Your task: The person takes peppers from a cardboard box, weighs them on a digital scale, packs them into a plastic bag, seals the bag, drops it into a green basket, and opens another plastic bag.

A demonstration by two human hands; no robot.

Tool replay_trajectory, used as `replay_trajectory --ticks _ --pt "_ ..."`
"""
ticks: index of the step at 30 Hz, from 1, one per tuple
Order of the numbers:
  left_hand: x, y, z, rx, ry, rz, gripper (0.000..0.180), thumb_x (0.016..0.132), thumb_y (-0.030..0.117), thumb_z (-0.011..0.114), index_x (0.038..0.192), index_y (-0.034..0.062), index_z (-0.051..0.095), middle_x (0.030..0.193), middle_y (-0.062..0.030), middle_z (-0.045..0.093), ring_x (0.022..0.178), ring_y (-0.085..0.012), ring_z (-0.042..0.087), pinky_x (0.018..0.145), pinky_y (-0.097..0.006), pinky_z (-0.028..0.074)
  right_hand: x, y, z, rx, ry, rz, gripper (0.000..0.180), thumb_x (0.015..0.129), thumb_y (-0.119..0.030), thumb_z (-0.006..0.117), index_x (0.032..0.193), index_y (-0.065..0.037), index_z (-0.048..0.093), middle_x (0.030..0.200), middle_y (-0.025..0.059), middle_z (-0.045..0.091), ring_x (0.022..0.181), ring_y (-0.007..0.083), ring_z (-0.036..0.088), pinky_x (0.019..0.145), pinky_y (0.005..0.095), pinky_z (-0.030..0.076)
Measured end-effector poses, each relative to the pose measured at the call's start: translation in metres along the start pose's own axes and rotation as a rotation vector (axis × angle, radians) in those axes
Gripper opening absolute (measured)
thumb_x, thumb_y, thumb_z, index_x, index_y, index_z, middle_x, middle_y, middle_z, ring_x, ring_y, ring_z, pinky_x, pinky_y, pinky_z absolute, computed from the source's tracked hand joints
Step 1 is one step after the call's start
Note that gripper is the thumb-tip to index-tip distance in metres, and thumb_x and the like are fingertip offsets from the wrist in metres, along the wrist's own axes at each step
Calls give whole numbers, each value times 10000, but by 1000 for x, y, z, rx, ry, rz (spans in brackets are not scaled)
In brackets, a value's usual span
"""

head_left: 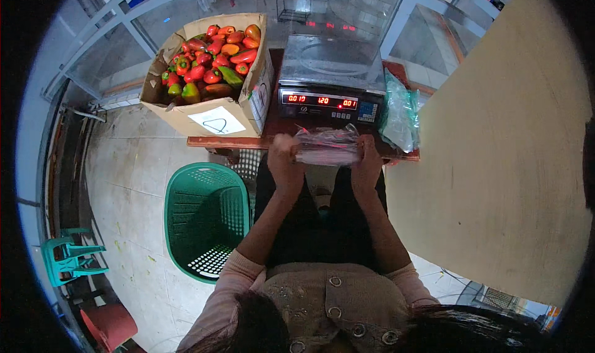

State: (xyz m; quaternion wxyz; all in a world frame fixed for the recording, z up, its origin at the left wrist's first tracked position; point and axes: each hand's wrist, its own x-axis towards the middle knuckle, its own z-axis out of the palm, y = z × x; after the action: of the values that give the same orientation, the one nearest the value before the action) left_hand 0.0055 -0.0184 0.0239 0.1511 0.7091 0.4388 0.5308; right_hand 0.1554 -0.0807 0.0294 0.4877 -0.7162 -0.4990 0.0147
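Note:
Between my two hands a clear plastic bag with pinkish streaks is stretched sideways, just in front of the table's near edge. My left hand is closed on its left end, and my right hand grips the right end. Directly beyond the bag stands a digital scale with a bare metal platform and a lit red display. To the left of the scale, an open cardboard box holds many red peppers, some of them partly green. A pile of clear greenish plastic bags lies right of the scale.
A green plastic basket stands on the tiled floor to my left, beside my legs. The reddish wooden table carries the box and scale. A large beige panel rises on the right. Green stools stand far left.

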Motion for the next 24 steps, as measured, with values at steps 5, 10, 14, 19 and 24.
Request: replay_trajectory --ticks 5,10,14,19,24 --pt "-3 15 5 -73 -175 31 186 659 -10 559 679 32 379 674 -118 411 634 -321 458 557 -408 359 8 15 -6 -91 -114 37 161 754 5 462 902 -56 448 722 167 521 664 367 531 571 366 419" --pt "-4 -12 2 7 -66 57 180 638 -26 568 753 30 443 710 -128 449 653 -327 470 588 -392 393 7 10 1 -111 -108 125 148 757 2 458 895 -50 456 748 181 525 717 373 552 565 404 415" --pt "-13 1 19 -55 -86 239 185 634 -25 570 748 37 438 685 -125 420 648 -331 458 580 -390 383 1 18 11 -186 8 -149 140 755 24 449 884 -30 444 715 187 510 674 384 531 565 422 418" --pt "-4 0 8 -5 -260 -36 146 664 -36 523 782 16 454 741 -145 462 740 -348 503 623 -393 411 7 22 1 -94 -91 165 155 772 -57 470 925 -34 459 758 186 542 703 373 562 581 438 456" --pt "-5 -4 8 -24 -209 100 130 684 -42 490 795 11 450 749 -154 442 726 -363 483 597 -418 387 6 36 7 -158 -88 -15 193 754 -27 488 944 -42 456 717 195 534 694 378 555 626 435 455"
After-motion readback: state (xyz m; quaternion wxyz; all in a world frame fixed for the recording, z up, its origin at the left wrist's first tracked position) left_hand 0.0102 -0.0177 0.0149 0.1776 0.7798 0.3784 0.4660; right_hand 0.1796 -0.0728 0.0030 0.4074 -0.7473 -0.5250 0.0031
